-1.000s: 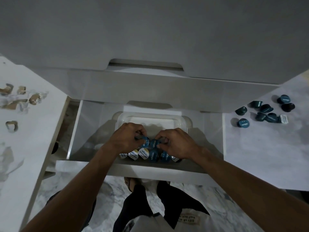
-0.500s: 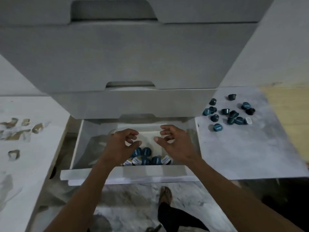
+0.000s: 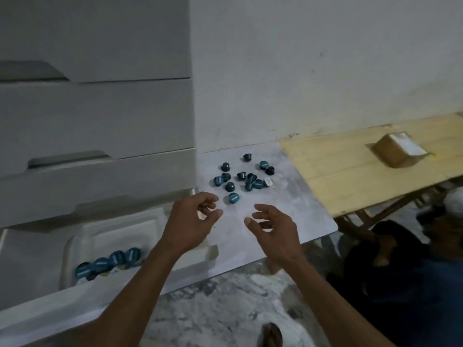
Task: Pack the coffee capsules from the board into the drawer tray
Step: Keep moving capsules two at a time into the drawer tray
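Capsules are in neither hand: the left hand (image 3: 190, 219) and right hand (image 3: 273, 229) hover loosely curled and empty over the board (image 3: 295, 209). A row (image 3: 110, 261) already sits in the drawer tray (image 3: 75, 241) (some hidden), while a scattered cluster (image 3: 243, 179) remains unpacked.

Teal capsules (image 3: 242, 177) scattered on the grey board (image 3: 288, 209); others line the drawer tray (image 3: 75, 246).

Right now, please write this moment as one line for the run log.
stage: reaching for capsules | left hand: empty, above board | right hand: empty | capsules on board: many | tray: one row packed
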Available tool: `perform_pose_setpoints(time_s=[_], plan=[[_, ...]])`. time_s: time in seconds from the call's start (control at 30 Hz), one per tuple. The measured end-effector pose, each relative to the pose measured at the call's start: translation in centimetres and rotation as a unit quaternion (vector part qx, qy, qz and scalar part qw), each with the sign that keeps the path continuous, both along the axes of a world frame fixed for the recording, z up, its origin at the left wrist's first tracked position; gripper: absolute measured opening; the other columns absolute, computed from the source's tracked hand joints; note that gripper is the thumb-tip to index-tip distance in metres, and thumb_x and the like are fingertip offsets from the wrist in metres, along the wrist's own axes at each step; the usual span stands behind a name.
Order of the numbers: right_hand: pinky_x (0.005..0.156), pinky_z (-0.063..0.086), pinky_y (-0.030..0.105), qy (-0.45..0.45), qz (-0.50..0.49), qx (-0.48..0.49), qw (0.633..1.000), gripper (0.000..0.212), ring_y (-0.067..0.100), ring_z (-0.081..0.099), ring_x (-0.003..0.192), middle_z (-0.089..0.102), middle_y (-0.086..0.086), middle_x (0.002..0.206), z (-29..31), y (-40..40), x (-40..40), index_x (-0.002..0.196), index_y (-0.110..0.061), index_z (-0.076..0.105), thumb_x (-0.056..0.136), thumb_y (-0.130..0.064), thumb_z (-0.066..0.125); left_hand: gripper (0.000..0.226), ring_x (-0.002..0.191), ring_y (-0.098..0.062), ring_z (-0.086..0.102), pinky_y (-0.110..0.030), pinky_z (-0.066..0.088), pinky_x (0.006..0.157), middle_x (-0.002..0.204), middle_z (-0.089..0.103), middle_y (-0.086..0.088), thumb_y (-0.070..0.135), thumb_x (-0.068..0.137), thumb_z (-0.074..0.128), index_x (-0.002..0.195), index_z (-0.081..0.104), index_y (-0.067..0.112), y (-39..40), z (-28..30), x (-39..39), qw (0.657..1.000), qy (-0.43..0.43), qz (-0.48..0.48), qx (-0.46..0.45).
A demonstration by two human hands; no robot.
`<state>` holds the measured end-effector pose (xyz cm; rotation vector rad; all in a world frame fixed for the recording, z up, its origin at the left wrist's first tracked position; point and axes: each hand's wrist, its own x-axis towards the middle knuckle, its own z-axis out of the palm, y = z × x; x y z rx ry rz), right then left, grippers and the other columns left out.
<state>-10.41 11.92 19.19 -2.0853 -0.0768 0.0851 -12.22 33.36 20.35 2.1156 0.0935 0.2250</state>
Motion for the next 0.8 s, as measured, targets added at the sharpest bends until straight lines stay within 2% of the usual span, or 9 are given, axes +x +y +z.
perform_pose_setpoints(time_s=[0.17, 0.3, 0.4, 0.57, 0.73, 0.8], plan=[[0.054, 0.045, 0.005, -0.004, -0.029, -0.004, 1.0, 0.04, -0.004, 0.065, 0.074, 0.069, -0.006, 0.1, -0.9, -8.3, 5.2, 0.12, -0.023, 0.064, 0.084, -0.038, 0.074, 0.022, 0.077, -0.003, 0.065, -0.023, 0.055, 0.078, 0.085, 0.071, 0.011, 0.023, 0.079, 0.078, 0.1, 0.071, 0.021, -7.2, -1.4, 5.6, 1.0, 0.0, -0.009, 0.013], [0.055, 0.043, 0.004, 0.005, -0.015, -0.015, 1.0, 0.037, -0.008, 0.063, 0.072, 0.069, -0.007, 0.099, -2.4, -13.3, 10.2, 0.119, -0.025, 0.063, 0.085, -0.037, 0.072, 0.023, 0.079, -0.003, 0.065, -0.033, 0.057, 0.079, 0.088, 0.069, 0.01, 0.026, 0.08, 0.077, 0.101, 0.069, 0.022, -11.9, -4.3, 9.1, 0.998, 0.045, 0.023, 0.038], [0.055, 0.044, 0.004, 0.019, 0.01, -0.028, 0.999, 0.036, -0.006, 0.064, 0.072, 0.069, -0.007, 0.099, -3.6, -15.7, 13.6, 0.12, -0.024, 0.063, 0.087, -0.036, 0.071, 0.024, 0.081, -0.008, 0.065, -0.037, 0.057, 0.08, 0.091, 0.069, 0.007, 0.026, 0.081, 0.075, 0.103, 0.068, 0.021, -14.1, -6.4, 10.8, 0.993, 0.074, 0.083, 0.047], [0.058, 0.046, 0.004, 0.047, 0.038, -0.046, 0.997, 0.034, -0.002, 0.064, 0.074, 0.069, -0.007, 0.098, -5.8, -16.3, 18.7, 0.118, -0.023, 0.064, 0.087, -0.032, 0.071, 0.032, 0.082, -0.012, 0.061, -0.03, 0.053, 0.076, 0.103, 0.069, 0.002, 0.025, 0.084, 0.072, 0.114, 0.065, 0.016, -15.6, -9.5, 11.5, 0.971, 0.11, 0.2, 0.067], [0.058, 0.045, 0.004, 0.052, 0.05, -0.058, 0.996, 0.034, 0.0, 0.063, 0.075, 0.067, -0.004, 0.101, -9.6, -14.1, 21.9, 0.118, -0.018, 0.063, 0.087, -0.025, 0.072, 0.04, 0.101, -0.025, 0.062, -0.043, 0.055, 0.082, 0.115, 0.063, -0.004, 0.028, 0.085, 0.07, 0.122, 0.06, 0.018, -14.5, -13.2, 13.1, 0.951, 0.13, 0.266, 0.091], [0.062, 0.047, 0.008, 0.048, 0.055, -0.065, 0.995, 0.036, 0.005, 0.064, 0.081, 0.067, -0.004, 0.108, -11.3, -13.0, 23.0, 0.12, -0.019, 0.062, 0.086, -0.026, 0.072, 0.042, 0.102, -0.024, 0.061, -0.041, 0.054, 0.082, 0.118, 0.062, -0.006, 0.027, 0.085, 0.072, 0.124, 0.058, 0.017, -14.1, -14.6, 14.1, 0.946, 0.121, 0.287, 0.089]])
